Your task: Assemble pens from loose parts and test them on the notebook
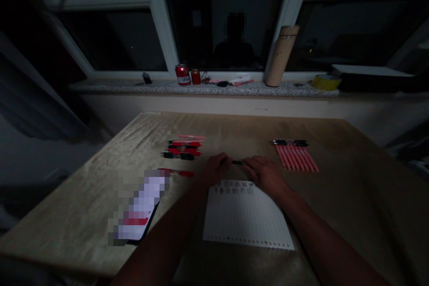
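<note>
Above the paper (246, 214), dark pen (238, 162) between left hand (217, 168), right hand (264, 173)

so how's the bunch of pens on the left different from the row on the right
The left pens are red and black, lying crosswise and loosely spaced, with one stray nearer; the right pens are pale pink, packed side by side, pointing away with dark tips at the far end. Both groups lie on the table, flanking the left hand and right hand, which pinch a dark pen.
</note>
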The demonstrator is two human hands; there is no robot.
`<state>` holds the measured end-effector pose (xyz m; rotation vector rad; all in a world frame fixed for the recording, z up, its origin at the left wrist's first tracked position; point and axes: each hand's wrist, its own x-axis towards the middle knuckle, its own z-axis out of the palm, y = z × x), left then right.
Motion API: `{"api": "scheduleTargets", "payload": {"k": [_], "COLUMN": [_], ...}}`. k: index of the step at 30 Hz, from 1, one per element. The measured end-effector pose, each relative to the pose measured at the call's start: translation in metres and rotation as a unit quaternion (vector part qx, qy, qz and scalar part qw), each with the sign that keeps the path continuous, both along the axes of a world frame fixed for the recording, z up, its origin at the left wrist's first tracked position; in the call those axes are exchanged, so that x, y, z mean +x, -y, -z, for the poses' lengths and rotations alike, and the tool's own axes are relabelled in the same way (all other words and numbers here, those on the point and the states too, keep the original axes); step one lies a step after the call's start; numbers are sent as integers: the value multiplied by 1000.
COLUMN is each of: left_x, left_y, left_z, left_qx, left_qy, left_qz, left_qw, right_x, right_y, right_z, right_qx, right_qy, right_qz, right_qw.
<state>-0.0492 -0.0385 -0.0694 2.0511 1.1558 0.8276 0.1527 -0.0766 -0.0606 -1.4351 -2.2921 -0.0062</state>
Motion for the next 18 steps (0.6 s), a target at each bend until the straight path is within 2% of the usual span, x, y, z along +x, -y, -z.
{"api": "scheduleTargets", "payload": {"k": [7,12,18], "left_x": [3,0,-1], "left_y": [0,-1,-2], "left_z": [1,1,3], "left_qx": [-1,-6,-8], "left_qy": [-4,28,10], "left_qz": [-20,4,5], "left_qw": [1000,1000,1000], "right_x": [0,2,1], "right_y": [0,-2,-2], "right_z": [0,3,1], "right_qx": [-4,-4,1], "right_qy": [-4,-7,-7], "right_qz": [1,2,-7], "right_qw": [1000,1000,1000]}}
